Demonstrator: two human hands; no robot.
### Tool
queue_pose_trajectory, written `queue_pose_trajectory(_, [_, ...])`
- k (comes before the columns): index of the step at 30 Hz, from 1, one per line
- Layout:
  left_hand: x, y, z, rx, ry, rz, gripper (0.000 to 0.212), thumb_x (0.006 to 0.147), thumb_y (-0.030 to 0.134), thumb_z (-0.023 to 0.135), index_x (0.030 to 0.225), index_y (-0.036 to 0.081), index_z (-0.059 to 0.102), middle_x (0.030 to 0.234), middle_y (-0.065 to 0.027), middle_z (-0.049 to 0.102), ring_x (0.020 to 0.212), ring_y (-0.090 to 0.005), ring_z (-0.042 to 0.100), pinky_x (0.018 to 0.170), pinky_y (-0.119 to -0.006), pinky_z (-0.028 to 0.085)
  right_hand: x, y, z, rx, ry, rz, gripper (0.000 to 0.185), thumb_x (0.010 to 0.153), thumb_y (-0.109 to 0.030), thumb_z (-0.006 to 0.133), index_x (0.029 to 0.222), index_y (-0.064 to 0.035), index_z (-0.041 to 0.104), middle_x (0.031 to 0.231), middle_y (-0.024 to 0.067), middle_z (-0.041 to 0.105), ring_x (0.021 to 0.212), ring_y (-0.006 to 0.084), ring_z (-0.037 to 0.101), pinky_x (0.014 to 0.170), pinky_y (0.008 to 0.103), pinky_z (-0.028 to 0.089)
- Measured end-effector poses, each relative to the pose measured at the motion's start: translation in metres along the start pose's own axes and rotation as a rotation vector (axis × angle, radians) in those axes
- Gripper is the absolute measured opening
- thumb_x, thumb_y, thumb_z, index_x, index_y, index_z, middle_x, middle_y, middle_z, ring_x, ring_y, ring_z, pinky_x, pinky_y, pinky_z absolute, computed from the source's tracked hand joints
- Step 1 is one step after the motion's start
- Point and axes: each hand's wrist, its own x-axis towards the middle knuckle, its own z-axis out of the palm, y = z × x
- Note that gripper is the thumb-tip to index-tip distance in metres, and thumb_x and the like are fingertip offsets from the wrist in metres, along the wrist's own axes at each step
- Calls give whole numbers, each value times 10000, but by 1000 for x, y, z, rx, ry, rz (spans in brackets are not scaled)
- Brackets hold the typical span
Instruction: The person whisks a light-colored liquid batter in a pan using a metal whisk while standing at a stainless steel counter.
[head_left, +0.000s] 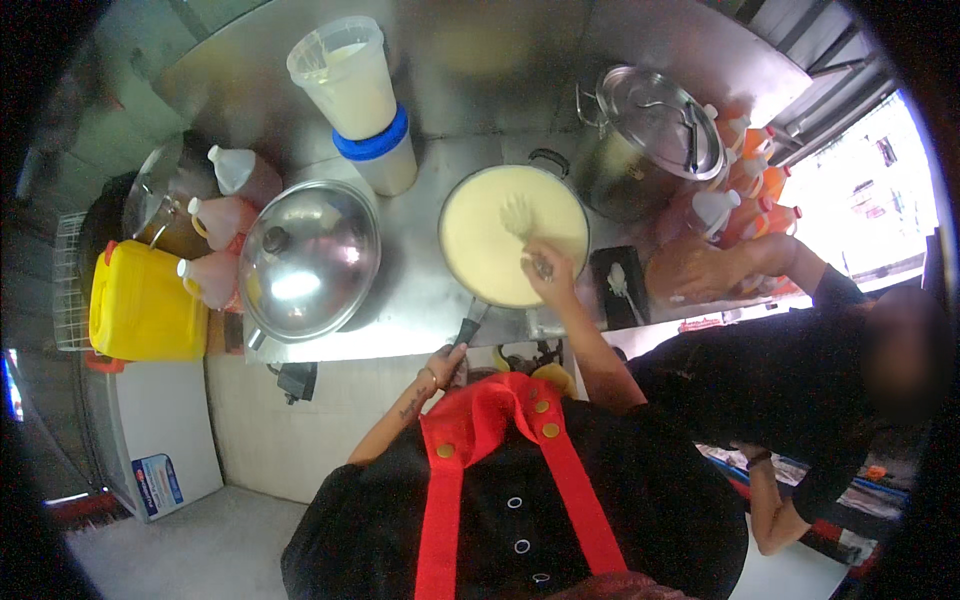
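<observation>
A wide round pan full of pale yellow liquid stands on the steel worktop. My right hand is closed around the handle of a whisk, whose blurred wires dip into the liquid near the pan's middle. Below the rim, my left hand grips a black-handled utensil or pan handle; its join to the pan is unclear. Right of the pan, a metal spoon rests on a black tray.
Left are a domed metal lid, plastic jugs and a yellow jerrycan. A tub sits on a blue-lidded container behind. To the right, a co-worker's hand is beside bottles and a large lidded pot.
</observation>
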Motion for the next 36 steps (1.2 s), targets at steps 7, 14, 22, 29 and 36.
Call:
queue_pose_trajectory(7, [-4, -6, -1, -38, 58, 37, 453, 809, 464, 486, 828, 12, 516, 630, -48, 521, 502, -131, 505, 463, -254, 422, -57, 17, -44, -4, -128, -175, 149, 701, -18, 583, 845, 0, 552, 881, 136, 583, 861, 221, 577, 759, 278, 435])
queue_pose_trajectory(14, [-19, 22, 3, -188, -59, -4, 353, 830, 387, 500, 773, 39, 492, 591, -48, 500, 444, -137, 473, 413, -263, 410, 10, 24, -5, 65, 164, -148, 152, 682, -3, 580, 832, -4, 561, 898, 136, 585, 851, 209, 576, 748, 264, 437])
queue_pose_trajectory(22, [-11, 2, 0, -217, -31, 16, 345, 796, 375, 560, 772, 45, 463, 572, -45, 481, 430, -147, 479, 384, -266, 400, -45, 13, -49, -107, -218, -218, 151, 674, -13, 578, 824, -5, 560, 913, 142, 575, 847, 210, 576, 731, 277, 443])
queue_pose_trajectory(29, [-8, 4, 2, -233, -3, 1, 383, 774, 402, 578, 781, 37, 463, 569, -56, 492, 426, -149, 482, 384, -264, 402, 2, 3, 6, -14, -67, -132, 140, 649, 3, 571, 786, -8, 543, 888, 144, 569, 844, 252, 571, 738, 291, 437])
queue_pose_trajectory(36, [-7, -2, 1, -159, 34, 13, 397, 780, 414, 566, 799, 34, 455, 571, -53, 493, 423, -142, 472, 388, -264, 393, -49, 7, -45, -93, -189, -311, 131, 647, 4, 562, 775, -19, 545, 839, 127, 562, 804, 252, 571, 716, 295, 441])
